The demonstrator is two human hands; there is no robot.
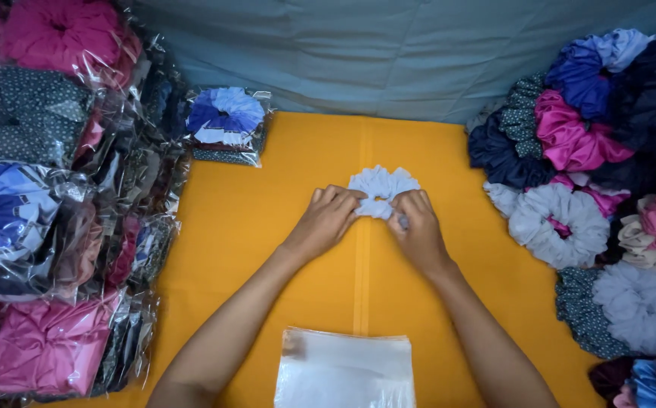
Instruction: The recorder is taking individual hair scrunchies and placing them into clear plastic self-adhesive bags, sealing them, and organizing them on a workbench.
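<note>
A pale lavender-white scrunchie (380,183) lies on the orange cloth (267,227) at the centre. My left hand (326,219) pinches its near-left edge, fingers curled on the fabric. My right hand (417,227) grips its near-right edge in the same way. Both hands sit side by side, almost touching, with the scrunchie's far half showing above the fingers. A stack of clear plastic bags (345,370) lies close to me, between my forearms.
Bagged scrunchies in pink, blue and dotted dark fabric are piled high along the left (48,227). One bagged blue scrunchie (226,125) lies at the back left. A heap of loose scrunchies (592,174) fills the right side. Grey-blue cloth (388,53) covers the back.
</note>
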